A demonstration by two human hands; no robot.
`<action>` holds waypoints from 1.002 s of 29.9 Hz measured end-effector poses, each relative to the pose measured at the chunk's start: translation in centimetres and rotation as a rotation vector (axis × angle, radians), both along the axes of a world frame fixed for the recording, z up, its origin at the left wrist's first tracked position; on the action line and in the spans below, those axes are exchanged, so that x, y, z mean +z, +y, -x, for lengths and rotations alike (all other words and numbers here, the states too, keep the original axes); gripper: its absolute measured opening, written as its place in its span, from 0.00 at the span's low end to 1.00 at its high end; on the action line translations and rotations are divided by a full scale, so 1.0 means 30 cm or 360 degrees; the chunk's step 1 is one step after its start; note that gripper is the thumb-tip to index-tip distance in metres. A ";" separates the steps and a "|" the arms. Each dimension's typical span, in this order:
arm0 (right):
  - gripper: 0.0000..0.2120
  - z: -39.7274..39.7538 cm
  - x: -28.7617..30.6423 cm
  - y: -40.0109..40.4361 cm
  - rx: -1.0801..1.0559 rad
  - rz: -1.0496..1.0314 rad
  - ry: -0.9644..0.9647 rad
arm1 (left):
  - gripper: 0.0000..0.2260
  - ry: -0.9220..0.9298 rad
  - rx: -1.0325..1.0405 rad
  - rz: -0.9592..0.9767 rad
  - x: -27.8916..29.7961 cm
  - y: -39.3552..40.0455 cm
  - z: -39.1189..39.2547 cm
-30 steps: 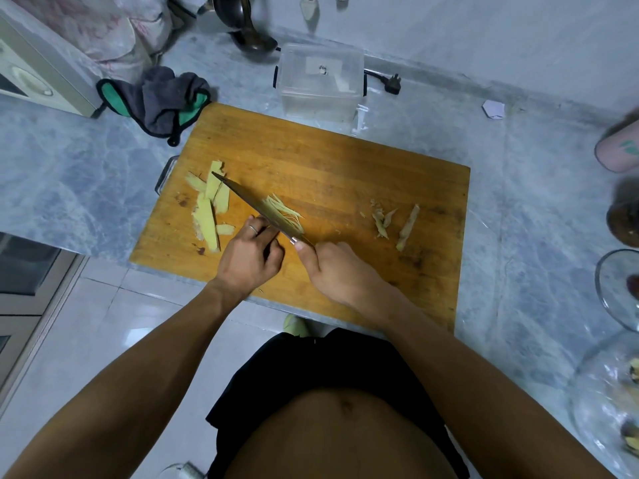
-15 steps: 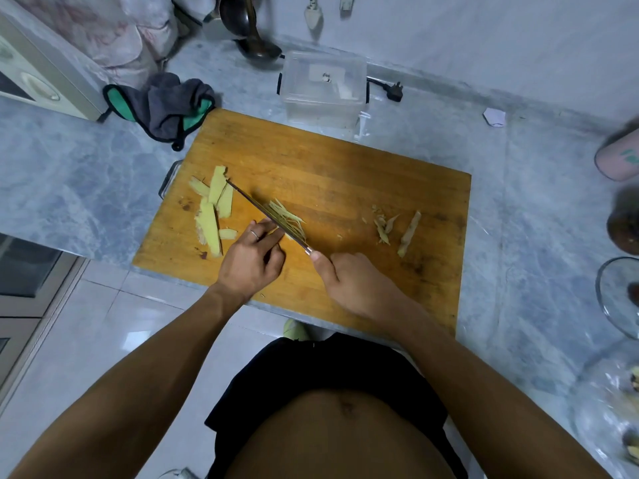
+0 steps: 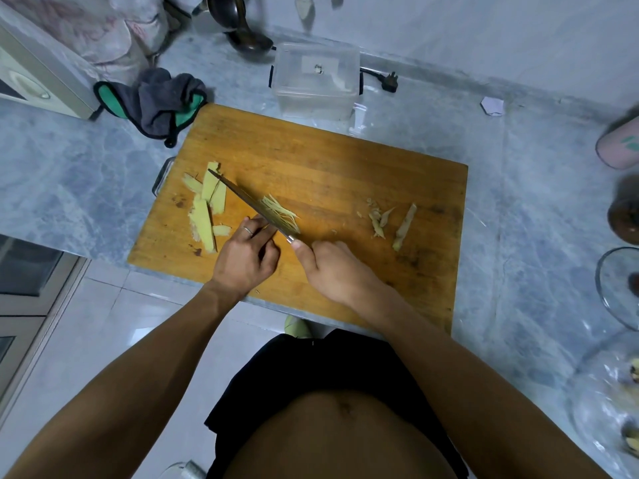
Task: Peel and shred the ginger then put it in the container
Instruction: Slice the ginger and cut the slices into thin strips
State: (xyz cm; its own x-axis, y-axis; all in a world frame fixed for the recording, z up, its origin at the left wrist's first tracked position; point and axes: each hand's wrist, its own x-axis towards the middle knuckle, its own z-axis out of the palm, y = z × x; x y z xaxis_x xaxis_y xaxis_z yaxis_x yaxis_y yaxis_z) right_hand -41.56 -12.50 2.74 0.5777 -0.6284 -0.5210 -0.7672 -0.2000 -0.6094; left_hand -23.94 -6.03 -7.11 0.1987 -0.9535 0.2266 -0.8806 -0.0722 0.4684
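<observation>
On the wooden cutting board (image 3: 311,160), peeled ginger slices (image 3: 204,209) lie at the left, the left hand (image 3: 247,259) presses curled fingers on the ginger beside the knife (image 3: 249,205), fine shreds (image 3: 281,216) lie behind the blade, the right hand (image 3: 332,267) grips its handle, and the clear container (image 3: 314,81) stands behind the board.

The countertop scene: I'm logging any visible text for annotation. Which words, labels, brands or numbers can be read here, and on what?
None can be read.
Clear container: a pale label with a dark mark, too small and blurred to read.
Pink object at the right edge: green marks, cut off and blurred.
Knife, cutting board and white paper scrap: no text visible.
</observation>
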 end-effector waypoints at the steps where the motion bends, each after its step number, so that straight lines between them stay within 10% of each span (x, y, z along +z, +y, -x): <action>1: 0.26 0.009 0.004 -0.002 0.0003 -0.0006 -0.0001 | 0.15 -0.0006 -0.0010 0.0003 0.000 0.001 0.001; 30: 0.29 0.059 0.034 0.000 0.0064 -0.0034 0.0097 | 0.15 -0.0038 0.0000 -0.0034 0.012 0.000 0.006</action>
